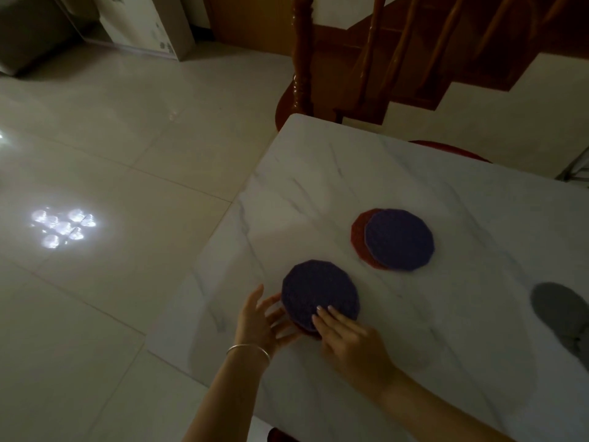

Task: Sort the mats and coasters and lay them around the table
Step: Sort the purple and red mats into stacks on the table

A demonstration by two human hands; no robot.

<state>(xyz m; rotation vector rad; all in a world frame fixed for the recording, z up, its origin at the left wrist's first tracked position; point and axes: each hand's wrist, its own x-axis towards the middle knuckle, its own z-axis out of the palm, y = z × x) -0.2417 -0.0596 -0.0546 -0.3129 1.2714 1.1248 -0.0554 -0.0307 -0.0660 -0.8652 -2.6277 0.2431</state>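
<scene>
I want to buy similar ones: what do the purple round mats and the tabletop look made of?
The purple mats look like soft knitted or felted fabric: matte, with a faintly ribbed surface, though blur leaves the weave unclear. The tabletop looks like polished marble or marble-effect slab: white, grey-veined, slightly glossy.

Marble table — two purple-on-red mat stacks, grey mat

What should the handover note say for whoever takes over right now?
Left hand: open, fingers at the left edge of the near purple mat.
Right hand: fingertips pressing flat on that mat, not gripping.
A red mat peeks from under it.
Further in, a second purple mat overlaps another red mat.
A grey mat lies at the right edge of the marble table.
Done: nothing looks sorted yet.
Left: unstack both pairs, lay all around the table.
</scene>
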